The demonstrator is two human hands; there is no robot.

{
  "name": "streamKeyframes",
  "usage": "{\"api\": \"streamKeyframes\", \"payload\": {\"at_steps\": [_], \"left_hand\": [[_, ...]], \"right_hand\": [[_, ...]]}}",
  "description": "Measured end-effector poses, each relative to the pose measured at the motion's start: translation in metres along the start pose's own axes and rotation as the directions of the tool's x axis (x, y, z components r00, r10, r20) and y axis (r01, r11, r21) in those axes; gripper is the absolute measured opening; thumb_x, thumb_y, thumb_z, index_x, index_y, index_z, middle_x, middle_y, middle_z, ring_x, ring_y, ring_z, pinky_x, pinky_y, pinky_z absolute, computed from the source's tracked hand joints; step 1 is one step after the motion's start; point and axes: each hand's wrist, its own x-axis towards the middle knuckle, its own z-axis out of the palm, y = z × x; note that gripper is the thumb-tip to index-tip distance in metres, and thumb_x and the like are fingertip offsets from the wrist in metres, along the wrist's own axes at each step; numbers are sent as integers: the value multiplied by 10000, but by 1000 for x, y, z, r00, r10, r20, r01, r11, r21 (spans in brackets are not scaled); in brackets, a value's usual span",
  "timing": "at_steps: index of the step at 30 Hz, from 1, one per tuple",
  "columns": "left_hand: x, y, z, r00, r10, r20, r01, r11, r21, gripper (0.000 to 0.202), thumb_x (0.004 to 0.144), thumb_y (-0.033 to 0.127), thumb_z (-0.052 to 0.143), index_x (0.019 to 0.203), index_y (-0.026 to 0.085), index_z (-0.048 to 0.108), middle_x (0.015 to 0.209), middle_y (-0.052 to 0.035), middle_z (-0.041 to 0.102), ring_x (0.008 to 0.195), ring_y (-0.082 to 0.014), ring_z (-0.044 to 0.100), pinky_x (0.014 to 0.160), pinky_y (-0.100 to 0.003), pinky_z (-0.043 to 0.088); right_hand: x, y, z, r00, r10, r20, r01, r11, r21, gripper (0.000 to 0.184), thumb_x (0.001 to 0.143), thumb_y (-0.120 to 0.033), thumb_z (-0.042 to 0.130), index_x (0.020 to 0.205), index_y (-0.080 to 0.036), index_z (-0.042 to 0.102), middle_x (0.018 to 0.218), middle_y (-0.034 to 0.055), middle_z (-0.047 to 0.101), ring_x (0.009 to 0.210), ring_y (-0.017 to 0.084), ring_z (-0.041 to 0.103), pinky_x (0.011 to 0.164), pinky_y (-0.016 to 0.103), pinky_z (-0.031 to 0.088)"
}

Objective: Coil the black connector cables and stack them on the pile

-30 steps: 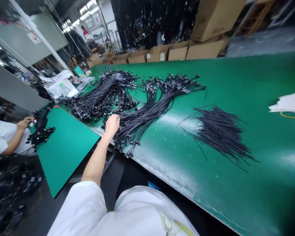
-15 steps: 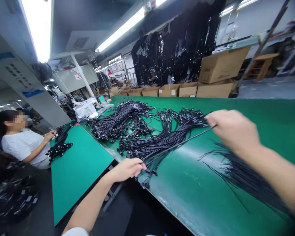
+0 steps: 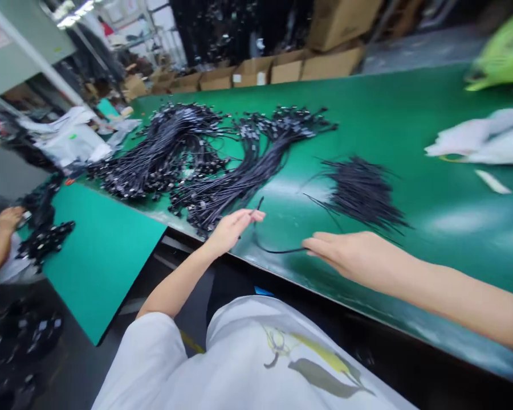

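Observation:
A short black cable [image 3: 277,251] runs in a curve between my two hands above the front part of the green table. My left hand [image 3: 235,226] pinches its one end, which sticks up past the fingertips. Closed on the cable's other stretch is my right hand [image 3: 342,250], lower and to the right. Just beyond my left hand lies a bundle of black cables with connectors [image 3: 248,165]. A second cable bundle [image 3: 162,151] is farther left. Behind my right hand is a pile of thin black strips [image 3: 359,191], too blurred to name exactly.
A co-worker's hand [image 3: 11,219] is at black cables [image 3: 47,228] on the adjoining green table [image 3: 106,250]. White plastic bags [image 3: 487,136] and a green bag [image 3: 504,54] lie at the right. Cardboard boxes [image 3: 252,72] line the far edge. White packaging [image 3: 72,136] sits at the back left.
My view has tilted down and turned right. My right hand has come down from the large bundle toward the table's front. The cable, drawn straight earlier, now hangs curved between my hands.

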Motion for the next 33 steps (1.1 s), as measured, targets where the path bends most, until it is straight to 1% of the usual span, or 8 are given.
{"api": "streamKeyframes", "payload": {"at_steps": [3,7,12,16,21,27,30,33], "left_hand": [[-5,-3,43,956,-104,273,97,995,38,344,888,461,585,1016,157,683,810,-54,709,811,-161,656,848,-298,496],[-9,14,43,899,-233,372,343,902,-262,301,864,421,638,894,122,663,461,101,312,375,-31,242,412,-164,322],[-14,42,0,971,-240,6,183,723,-666,218,959,267,483,954,139,659,478,97,225,348,-37,150,323,-109,253],[-23,46,-16,952,-252,-175,46,681,-731,284,1000,246,395,1116,119,620,503,91,256,343,-37,194,338,-89,282],[-27,40,-24,954,-257,-154,136,829,-543,272,977,187,416,966,88,669,506,94,206,367,-35,167,353,-113,271],[-14,18,18,977,-77,-199,25,967,-253,184,906,287,581,985,152,679,720,-6,595,676,-107,577,709,-242,504],[-13,4,48,997,-57,43,56,998,32,265,871,389,624,986,158,684,936,-70,687,965,-195,620,898,-311,473],[-16,-4,59,955,-115,273,89,991,103,335,904,457,556,1006,151,647,702,-23,632,734,-155,594,792,-303,474]], "right_hand": [[18,1,-33,994,103,-29,-105,988,-109,358,992,-349,326,896,-191,633,762,38,638,651,140,601,487,248,258],[9,54,-51,966,246,-85,-248,969,-16,354,952,-465,428,975,-194,654,942,58,678,835,175,624,601,246,358],[-15,80,-20,936,344,-71,-312,908,281,373,967,-384,381,1067,-164,666,1043,90,698,960,192,629,839,293,449],[-21,84,1,891,448,-74,-403,855,326,358,958,-343,400,1089,-149,671,1091,111,699,997,206,633,888,320,457],[-34,91,6,828,521,-207,-484,851,204,384,951,-369,388,1069,-158,686,1080,121,703,988,239,640,847,352,475],[-31,14,0,994,22,106,-56,941,333,287,933,-291,426,811,-225,678,760,34,696,620,167,617,576,280,414],[-10,-14,-11,995,-51,89,3,884,468,310,946,-320,446,731,-219,645,667,15,640,538,120,537,541,244,356],[9,-7,-11,982,174,-66,-118,855,505,248,929,-380,502,844,-208,659,781,32,650,663,132,563,606,240,379]]}}
